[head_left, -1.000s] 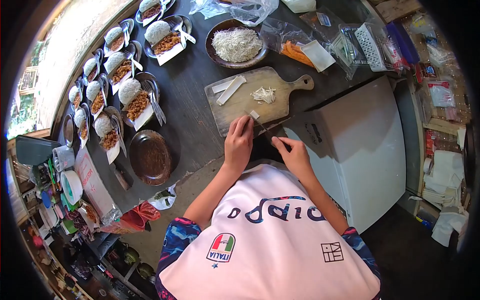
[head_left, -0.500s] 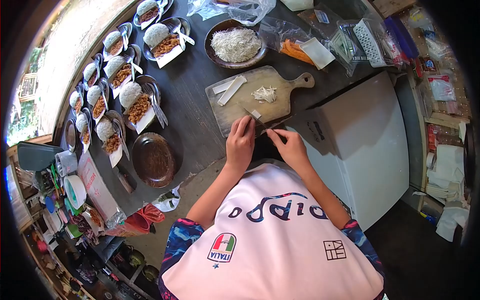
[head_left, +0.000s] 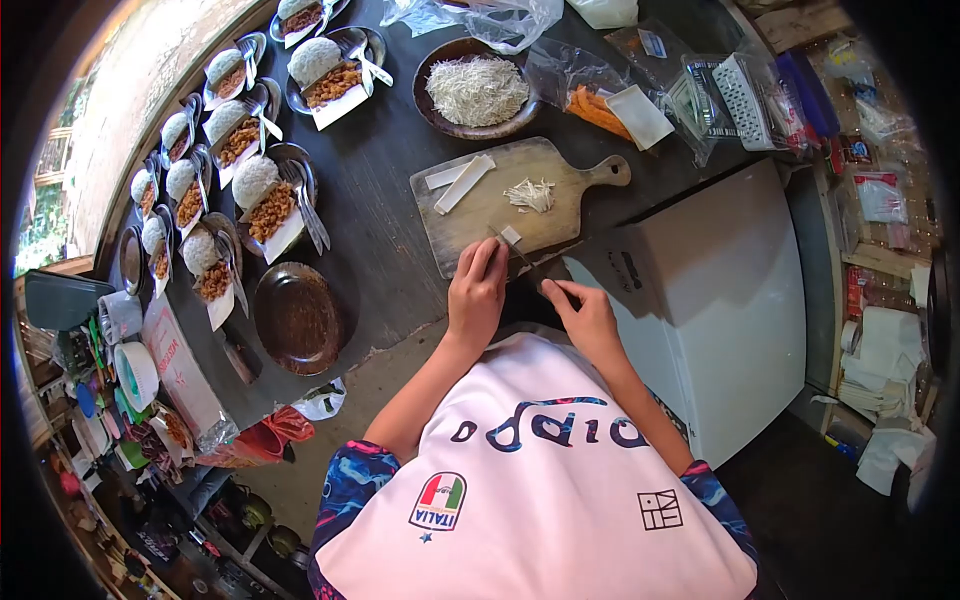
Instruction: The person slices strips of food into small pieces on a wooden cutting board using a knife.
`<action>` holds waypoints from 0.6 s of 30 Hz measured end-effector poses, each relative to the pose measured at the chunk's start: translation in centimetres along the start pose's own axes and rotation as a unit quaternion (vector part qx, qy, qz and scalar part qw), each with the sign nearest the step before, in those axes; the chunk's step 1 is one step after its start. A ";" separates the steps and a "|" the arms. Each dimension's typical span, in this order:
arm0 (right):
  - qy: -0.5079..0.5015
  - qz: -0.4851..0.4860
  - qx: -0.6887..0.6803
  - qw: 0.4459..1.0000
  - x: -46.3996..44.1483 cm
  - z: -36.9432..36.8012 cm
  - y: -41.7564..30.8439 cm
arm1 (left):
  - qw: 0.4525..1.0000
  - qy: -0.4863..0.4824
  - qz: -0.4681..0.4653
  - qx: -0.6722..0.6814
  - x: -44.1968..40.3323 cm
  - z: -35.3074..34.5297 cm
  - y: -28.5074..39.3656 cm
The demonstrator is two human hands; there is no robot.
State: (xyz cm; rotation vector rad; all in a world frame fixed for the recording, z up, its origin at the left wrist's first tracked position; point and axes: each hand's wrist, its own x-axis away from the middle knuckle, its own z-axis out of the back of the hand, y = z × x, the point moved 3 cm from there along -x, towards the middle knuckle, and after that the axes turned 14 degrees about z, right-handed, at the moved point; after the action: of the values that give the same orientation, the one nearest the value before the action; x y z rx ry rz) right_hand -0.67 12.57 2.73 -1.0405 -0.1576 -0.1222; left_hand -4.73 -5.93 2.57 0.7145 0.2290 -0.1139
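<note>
A wooden cutting board with a handle lies on the dark table in front of me. On it rest flat white strips, a small pile of thin white shreds and a small white piece. My right hand is closed on a thin knife, whose blade slants over the board's near edge beside the small piece. My left hand is at the near edge, left of the blade, its fingers bent and pressed together. Whatever those fingers grip is hidden.
A bowl of white shreds stands beyond the board. Several plates of rice and brown food line the left side, near a bare brown plate. Plastic bags and a white grater are at back right. A white appliance adjoins the table.
My right hand and the knife have drawn slightly toward me, away from the left fingers. The view has shifted a little. The food on the board looks the same.
</note>
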 end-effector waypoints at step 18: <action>0.001 -0.002 0.008 1.000 0.2 -0.1 -0.6 | 1.000 0.014 0.005 0.025 -0.5 0.1 -0.1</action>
State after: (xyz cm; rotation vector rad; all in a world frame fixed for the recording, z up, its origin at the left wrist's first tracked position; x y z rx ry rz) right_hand -0.58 12.19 3.28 -1.0249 -0.1581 -0.1256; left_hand -5.18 -6.10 2.68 0.7674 0.2506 -0.1010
